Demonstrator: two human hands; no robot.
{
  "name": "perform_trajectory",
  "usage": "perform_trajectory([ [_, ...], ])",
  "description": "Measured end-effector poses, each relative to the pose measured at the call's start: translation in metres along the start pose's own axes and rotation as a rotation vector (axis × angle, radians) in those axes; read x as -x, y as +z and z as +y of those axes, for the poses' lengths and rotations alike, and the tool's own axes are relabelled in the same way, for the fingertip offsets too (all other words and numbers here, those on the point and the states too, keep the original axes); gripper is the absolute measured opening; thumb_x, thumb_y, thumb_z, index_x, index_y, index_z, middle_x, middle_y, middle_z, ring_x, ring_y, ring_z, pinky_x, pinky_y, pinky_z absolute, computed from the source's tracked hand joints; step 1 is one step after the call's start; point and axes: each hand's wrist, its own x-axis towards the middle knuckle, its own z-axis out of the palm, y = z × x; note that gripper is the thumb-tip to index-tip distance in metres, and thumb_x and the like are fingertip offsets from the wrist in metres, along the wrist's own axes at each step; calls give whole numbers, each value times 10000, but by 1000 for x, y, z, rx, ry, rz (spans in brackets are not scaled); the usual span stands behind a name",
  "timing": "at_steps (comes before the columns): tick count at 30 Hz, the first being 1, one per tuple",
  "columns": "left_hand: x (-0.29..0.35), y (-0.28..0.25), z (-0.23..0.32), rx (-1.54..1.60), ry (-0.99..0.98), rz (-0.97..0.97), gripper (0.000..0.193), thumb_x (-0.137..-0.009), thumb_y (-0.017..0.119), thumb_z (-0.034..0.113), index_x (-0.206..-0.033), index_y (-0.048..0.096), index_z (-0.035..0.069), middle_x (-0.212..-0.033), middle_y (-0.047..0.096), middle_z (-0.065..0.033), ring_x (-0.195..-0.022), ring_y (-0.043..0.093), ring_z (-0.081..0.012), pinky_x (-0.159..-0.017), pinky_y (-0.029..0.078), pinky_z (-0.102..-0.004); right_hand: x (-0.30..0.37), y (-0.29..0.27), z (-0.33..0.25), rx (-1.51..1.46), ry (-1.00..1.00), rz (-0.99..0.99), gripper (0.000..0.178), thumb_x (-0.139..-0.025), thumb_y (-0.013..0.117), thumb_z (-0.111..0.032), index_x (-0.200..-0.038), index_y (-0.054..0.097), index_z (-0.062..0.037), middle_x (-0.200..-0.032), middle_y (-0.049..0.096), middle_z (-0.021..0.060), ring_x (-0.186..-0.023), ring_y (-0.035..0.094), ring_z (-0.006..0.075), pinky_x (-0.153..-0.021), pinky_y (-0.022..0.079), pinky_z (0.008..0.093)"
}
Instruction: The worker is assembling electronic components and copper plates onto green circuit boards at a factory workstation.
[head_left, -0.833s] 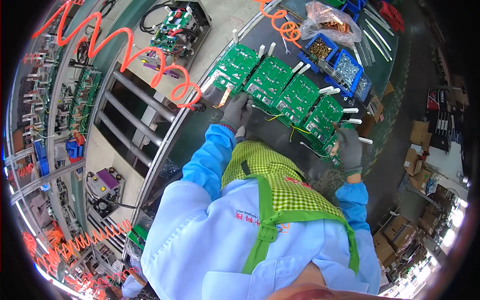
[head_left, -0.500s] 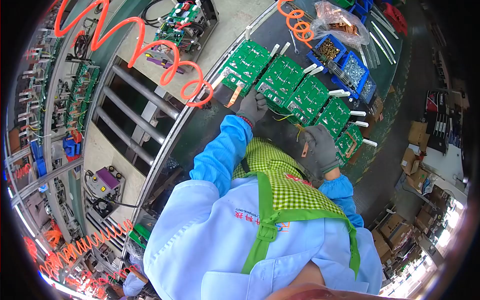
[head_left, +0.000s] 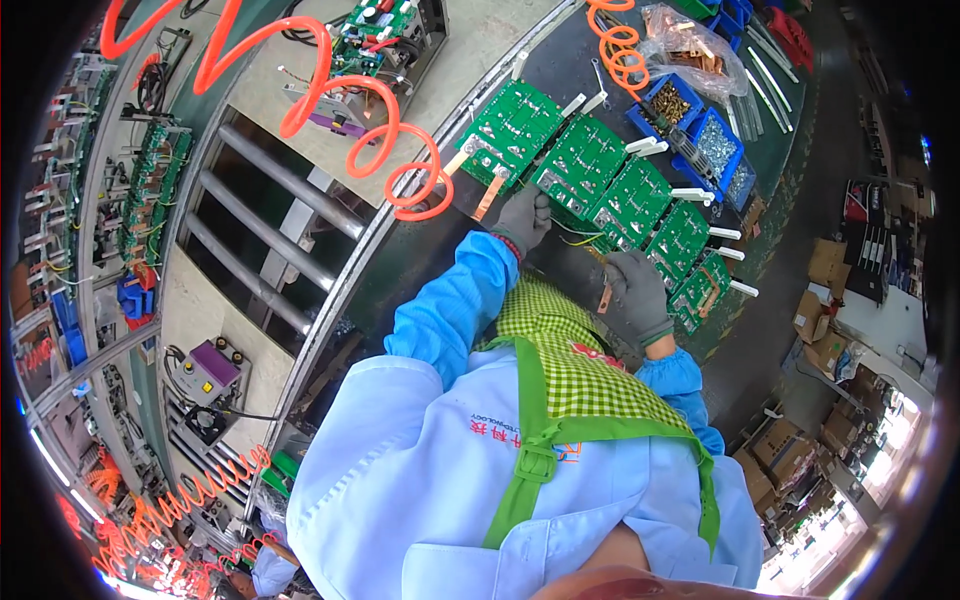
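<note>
Several green circuit boards with white posts stand in a slanting row on the dark bench. My left hand (head_left: 524,218), in a grey glove, is closed at the near edge of the second circuit board (head_left: 578,168); what its fingers hold, if anything, is hidden. Beside it, a copper strip (head_left: 489,198) sticks out from the first circuit board (head_left: 512,125). My gloved right hand (head_left: 640,292) is closed around a small copper strip (head_left: 605,298), near the middle circuit board (head_left: 634,203). A thin yellow wire (head_left: 580,241) runs between my hands.
Beyond the boards lie a blue bin of brass-coloured hardware (head_left: 668,104), a blue bin of silver hardware (head_left: 716,146) and a plastic bag of copper parts (head_left: 690,45). An orange coiled hose (head_left: 390,135) hangs at the left, above a roller conveyor (head_left: 275,240).
The whole bench has shifted slightly rightward in view. Both hands stay closed by the same boards; my right hand still has the copper strip.
</note>
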Motion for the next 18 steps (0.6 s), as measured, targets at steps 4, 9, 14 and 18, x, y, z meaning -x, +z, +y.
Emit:
perform_trajectory([
  [4,-7,-5,9,-53,-39,-81,217,-934,495,295,-766,440,169,-581,375,50,-468,335,-72,-446,271,-223,-6,8,0,-24,18,-15,157,-836,576,-168,-943,599,-55,-890,566,151,-803,569,336,-680,458,418],
  [9,-3,-2,11,-93,-44,-56,210,-935,504,289,-798,496,130,-619,461,32,-495,418,-61,-446,340,-194,-28,18,-20,-246,52,-55,151,-840,564,-150,-915,599,-23,-816,580,164,-738,565,350,-666,456,386],
  [14,-3,-23,16,9,-158,-242,197,-956,474,242,-979,547,61,-811,566,-19,-694,550,-103,-609,480,-187,-53,53,-21,-784,547,-259,237,-890,564,-255,-895,597,-20,-726,564,15,-621,537,78,-522,426,231],
  [18,-11,-32,13,89,-81,-242,167,-953,473,212,-957,548,63,-822,559,-24,-714,546,-101,-608,471,-216,-67,76,-21,-918,642,-246,239,-884,567,-247,-978,605,-30,-783,583,23,-633,550,96,-550,449,228],
])
